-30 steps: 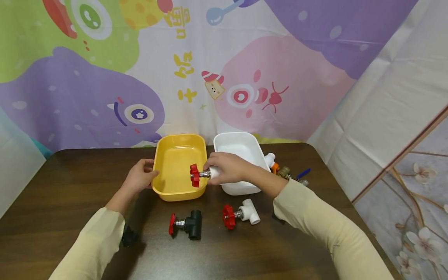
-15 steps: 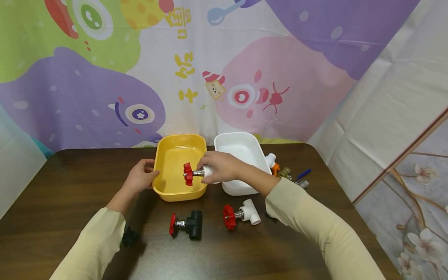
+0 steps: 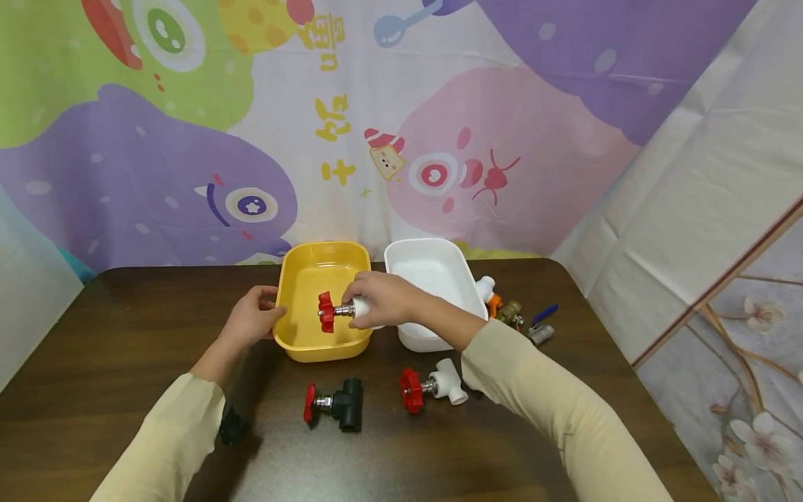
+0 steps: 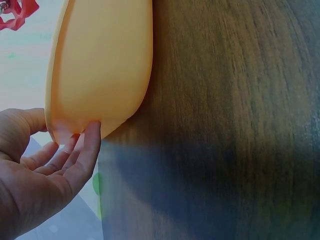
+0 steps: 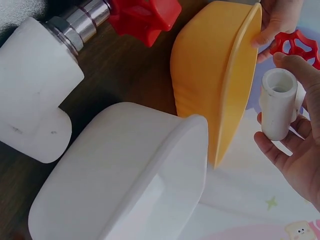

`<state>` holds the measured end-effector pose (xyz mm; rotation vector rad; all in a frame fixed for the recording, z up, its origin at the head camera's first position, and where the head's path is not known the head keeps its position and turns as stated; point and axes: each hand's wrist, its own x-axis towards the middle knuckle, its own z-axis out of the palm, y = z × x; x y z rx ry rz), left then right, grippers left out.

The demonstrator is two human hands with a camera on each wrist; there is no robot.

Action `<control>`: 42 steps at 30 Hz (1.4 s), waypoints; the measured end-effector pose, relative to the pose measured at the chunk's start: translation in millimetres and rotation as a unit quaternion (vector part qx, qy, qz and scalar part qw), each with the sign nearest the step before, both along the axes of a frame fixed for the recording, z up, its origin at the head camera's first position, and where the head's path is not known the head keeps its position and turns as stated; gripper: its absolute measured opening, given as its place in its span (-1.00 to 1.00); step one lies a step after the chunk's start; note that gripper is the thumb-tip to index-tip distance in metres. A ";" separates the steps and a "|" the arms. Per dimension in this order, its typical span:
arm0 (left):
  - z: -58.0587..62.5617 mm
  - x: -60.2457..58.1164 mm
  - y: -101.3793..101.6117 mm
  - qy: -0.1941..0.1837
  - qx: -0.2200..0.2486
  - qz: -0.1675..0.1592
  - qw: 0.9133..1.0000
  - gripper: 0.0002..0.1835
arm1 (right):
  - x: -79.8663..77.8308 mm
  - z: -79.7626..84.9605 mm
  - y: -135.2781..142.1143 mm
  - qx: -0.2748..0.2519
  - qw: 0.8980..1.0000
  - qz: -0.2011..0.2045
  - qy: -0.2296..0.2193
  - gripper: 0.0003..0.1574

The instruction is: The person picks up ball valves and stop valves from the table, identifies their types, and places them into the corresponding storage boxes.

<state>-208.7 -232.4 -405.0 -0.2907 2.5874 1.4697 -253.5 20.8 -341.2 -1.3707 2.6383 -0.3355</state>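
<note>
My right hand (image 3: 387, 300) grips a white plastic stop valve (image 5: 278, 102) by its tee body. Its red handwheel (image 3: 326, 312) points left over the yellow basin (image 3: 323, 352), and part of the body is hidden by my fingers. At the basin's left side my left hand (image 3: 252, 314) holds the rim, thumb over the edge and fingers against the outer wall, as the left wrist view shows. In front of the basins lie a black valve with a red wheel (image 3: 347, 404) and a second white valve with a red wheel (image 3: 447, 383).
A white basin (image 3: 433, 343) stands right of the yellow one. Beyond it lie a white-and-orange fitting (image 3: 493, 305), a brass valve (image 3: 509, 312) and a metal valve with a blue lever (image 3: 541, 335). A black piece (image 3: 232, 424) sits beside my left sleeve.
My right hand has moved left with the white valve, bringing its red wheel farther over the yellow basin. The left hand keeps its place on the rim.
</note>
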 end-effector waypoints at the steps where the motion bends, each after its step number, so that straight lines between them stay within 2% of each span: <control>1: 0.1 0.0 0.1 -0.001 0.000 0.001 1.000 -0.40 | -0.1 -0.5 -0.8 0.001 1.000 -0.001 -0.001 -0.55; 12: -1.0 2.8 -1.2 -0.003 -0.005 0.011 1.000 -0.41 | 0.4 -5.9 -9.5 0.001 1.000 0.011 -0.002 -0.54; 25: -1.3 0.1 -1.2 -0.001 0.007 0.009 1.000 -0.40 | -3.0 -11.4 -18.4 0.008 1.000 0.019 0.003 -0.55; 42: -2.2 -1.0 -0.1 -0.010 -0.005 0.014 1.000 -0.39 | -5.1 -26.6 -27.5 0.015 1.000 -0.002 -0.004 -0.54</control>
